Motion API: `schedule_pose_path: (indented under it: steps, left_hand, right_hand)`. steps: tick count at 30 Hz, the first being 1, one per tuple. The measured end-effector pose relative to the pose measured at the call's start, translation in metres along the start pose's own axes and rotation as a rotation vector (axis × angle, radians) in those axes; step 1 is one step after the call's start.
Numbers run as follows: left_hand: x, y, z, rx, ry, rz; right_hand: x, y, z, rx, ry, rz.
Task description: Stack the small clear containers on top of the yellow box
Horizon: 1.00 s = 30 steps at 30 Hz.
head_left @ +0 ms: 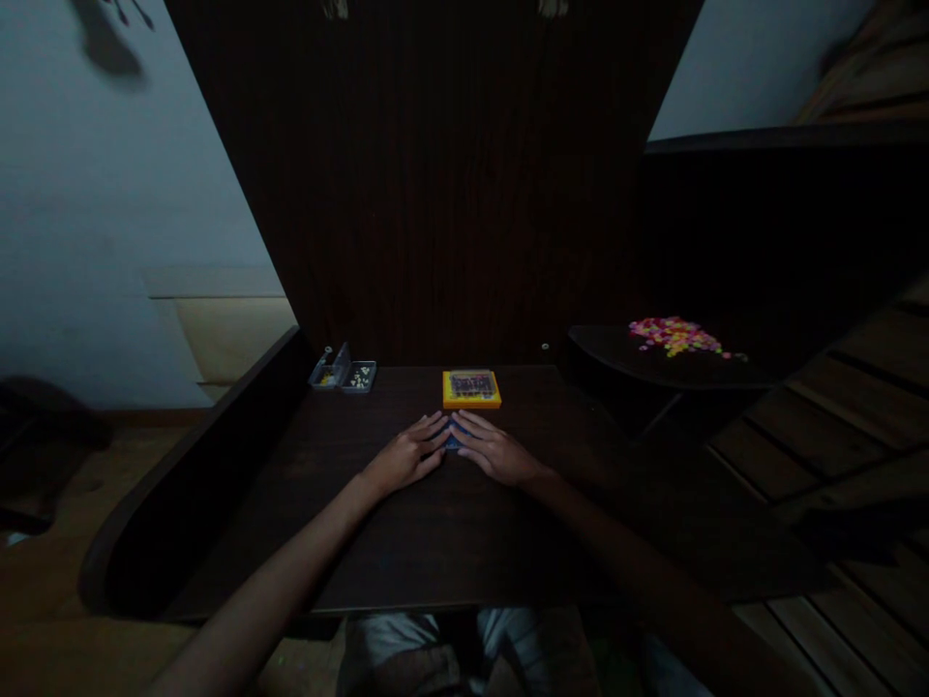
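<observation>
My left hand [407, 457] lies palm down on the dark desk, its fingers stretched toward the middle. From the other side, my right hand [497, 451] rests flat as well, fingers extended and slightly apart. Between and under the fingertips shows a small flat blue thing [455, 436]; most of it is covered, so its kind cannot be made out. Just beyond the hands is a yellow-orange box [471, 402], with a clear case [470, 382] of dark small contents on top of it.
At the back left stands a small lidded plastic case [359, 376], opened, with pale and yellow bits inside. A heap of colourful small pieces [674, 335] covers part of a side shelf [616, 358] at right. Raised wooden side [189, 465] bounds the desk [406, 552] on the left.
</observation>
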<state>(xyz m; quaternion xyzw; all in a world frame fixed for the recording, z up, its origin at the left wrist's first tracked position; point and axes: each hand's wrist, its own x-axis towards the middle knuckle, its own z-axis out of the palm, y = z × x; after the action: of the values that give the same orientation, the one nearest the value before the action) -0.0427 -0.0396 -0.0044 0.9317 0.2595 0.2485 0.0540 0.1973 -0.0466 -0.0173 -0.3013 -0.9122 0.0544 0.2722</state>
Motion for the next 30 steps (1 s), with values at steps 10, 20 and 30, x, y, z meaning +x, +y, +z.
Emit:
schedule_pose_path:
  steps: [10, 20, 30]
  left_hand:
    - [0.004, -0.003, 0.003, -0.116, 0.081, -0.248]
    - [0.038, -0.001, -0.015, -0.301, 0.189, -0.346]
    - [0.111, -0.031, -0.014, -0.347, 0.275, -0.391]
  right_hand:
    - [0.0, -0.002, -0.003, 0.086, 0.034, 0.204]
    - [0.016, 0.016, -0.032, 0.203, 0.191, 0.209]
    - [0.043, 0.068, -0.058, 0.154, 0.326, 0.258]
